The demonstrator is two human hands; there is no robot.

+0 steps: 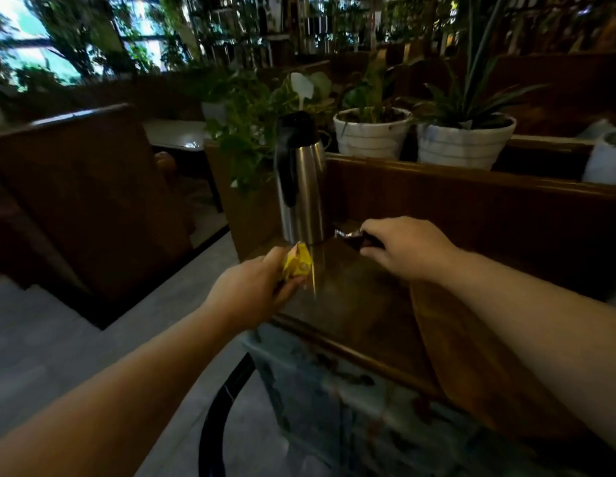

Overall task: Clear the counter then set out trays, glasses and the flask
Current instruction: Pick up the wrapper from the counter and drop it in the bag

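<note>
A steel flask (301, 187) with a black lid and handle stands upright at the far left corner of the dark wooden counter (354, 304). My left hand (251, 290) is closed around a crumpled yellow wrapper (298, 265) just in front of the flask's base. My right hand (402, 247) grips a dark, shiny wrapper (351, 235) lying on the counter to the right of the flask. No trays or glasses are in view.
Two white plant pots (370, 132) (463, 139) sit on the wooden ledge behind the counter, with leafy plants (244, 132) left of the flask. A black curved rim (224, 401) and a grey floor (59, 339) lie below left. Brown booth seats (93, 187) stand to the left.
</note>
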